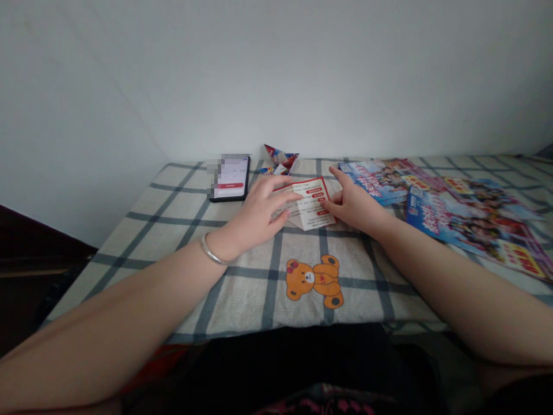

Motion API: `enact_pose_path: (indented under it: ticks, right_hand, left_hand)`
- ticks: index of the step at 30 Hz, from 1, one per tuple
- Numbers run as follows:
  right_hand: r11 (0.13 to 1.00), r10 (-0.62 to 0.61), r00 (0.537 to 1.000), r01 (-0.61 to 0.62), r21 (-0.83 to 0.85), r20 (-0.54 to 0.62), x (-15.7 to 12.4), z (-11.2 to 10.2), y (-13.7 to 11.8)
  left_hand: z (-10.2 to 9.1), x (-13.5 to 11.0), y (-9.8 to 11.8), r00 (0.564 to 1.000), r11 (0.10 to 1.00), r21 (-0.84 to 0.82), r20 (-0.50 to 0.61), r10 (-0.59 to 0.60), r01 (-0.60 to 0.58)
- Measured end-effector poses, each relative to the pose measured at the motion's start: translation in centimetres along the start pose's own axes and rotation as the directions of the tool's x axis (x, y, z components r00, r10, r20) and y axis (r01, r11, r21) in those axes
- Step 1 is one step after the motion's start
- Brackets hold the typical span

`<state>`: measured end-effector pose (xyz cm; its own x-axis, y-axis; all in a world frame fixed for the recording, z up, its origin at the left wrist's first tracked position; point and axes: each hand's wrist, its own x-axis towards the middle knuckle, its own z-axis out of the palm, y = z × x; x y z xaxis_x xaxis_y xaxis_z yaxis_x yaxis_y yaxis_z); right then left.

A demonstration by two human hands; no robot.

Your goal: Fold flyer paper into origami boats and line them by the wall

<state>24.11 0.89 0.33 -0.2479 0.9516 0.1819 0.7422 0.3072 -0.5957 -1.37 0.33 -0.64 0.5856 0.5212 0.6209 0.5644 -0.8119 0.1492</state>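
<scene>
A small folded leaflet (309,203), white with red edging and printed lines, lies on the checked tablecloth between my hands. My left hand (268,206), a silver bangle at its wrist, reaches over the leaflet's left part with its fingers spread and resting on the paper. At the right edge is my right hand (351,202), its thumb on the paper and some fingers curled in against it, while the index finger points up and away. The undersides of those curled fingers are hidden. Just behind the leaflet sits a folded star-like paper shape (281,160) in printed colours.
A phone (231,180) with a lit screen lies to the left of the leaflet. Several colourful flyers (466,222) overlap on the right, partly behind my right forearm. The tablecloth (242,294) bears a printed bear (314,281) near the front edge. A pale wall (302,75) stands behind.
</scene>
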Motion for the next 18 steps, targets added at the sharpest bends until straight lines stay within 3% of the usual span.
enact_pose_path:
  ticks: [3, 6, 12, 18]
  right_hand:
    - [0.999, -0.021, 1.000, 0.021, -0.027, -0.002, -0.01, -0.03, -0.03]
    - [0.996, -0.002, 1.000, 0.003, -0.086, 0.008, -0.08, -0.17, -0.27]
    - [0.996, -0.010, 0.999, 0.013, -0.085, 0.034, -0.09, -0.37, -0.51]
    - [0.973, -0.160, 0.987, 0.162, -0.162, 0.030, 0.13, -0.34, -0.13]
  left_hand:
    - [0.01, -0.02, 0.51, 0.980, 0.985, 0.057, 0.125, 0.152, -0.160]
    - [0.13, -0.17, 0.84, 0.954, 0.973, 0.092, 0.234, 0.187, -0.213]
    - [0.13, -0.16, 0.80, 0.938, 0.991, 0.049, 0.331, 0.102, -0.125]
    - [0.04, -0.06, 0.88, 0.946, 0.993, 0.116, 0.324, -0.026, -0.012]
